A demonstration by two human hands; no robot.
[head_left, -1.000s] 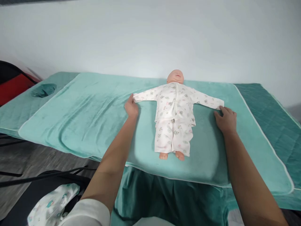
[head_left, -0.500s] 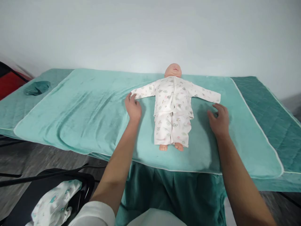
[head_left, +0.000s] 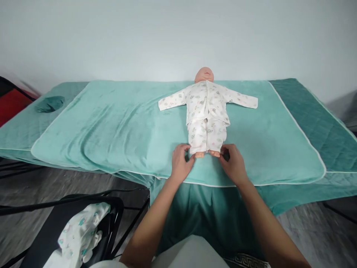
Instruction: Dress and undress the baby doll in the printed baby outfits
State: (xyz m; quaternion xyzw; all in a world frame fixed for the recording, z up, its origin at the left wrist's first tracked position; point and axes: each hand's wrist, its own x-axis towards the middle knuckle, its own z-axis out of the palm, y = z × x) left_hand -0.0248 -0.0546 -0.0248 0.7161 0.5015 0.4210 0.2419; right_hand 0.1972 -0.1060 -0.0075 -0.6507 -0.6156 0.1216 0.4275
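Observation:
A baby doll [head_left: 204, 74] lies on its back in a white printed long-sleeved top [head_left: 199, 100] and matching trousers [head_left: 199, 136]. Its sleeves stretch out to both sides, and its feet [head_left: 199, 154] poke out below the trouser cuffs. My left hand [head_left: 181, 160] has thumb and forefinger curled at the left-hand cuff, beside the foot. At the other cuff, my right hand [head_left: 233, 162] has its fingers curled likewise. Both hands touch the trouser hems; the cloth hides part of the fingertips.
A teal velvet mat [head_left: 134, 145] with white piping covers the padded bed [head_left: 320, 115], which has a face hole [head_left: 49, 104] at its left end. White printed cloth [head_left: 80, 234] lies crumpled on a black chair [head_left: 44, 230] at lower left. Behind stands a white wall [head_left: 178, 37].
Both my hands have moved from beside the sleeve ends inward and down to the trouser cuffs. The doll and bed appear slightly higher in view, and the trouser legs sit closer together.

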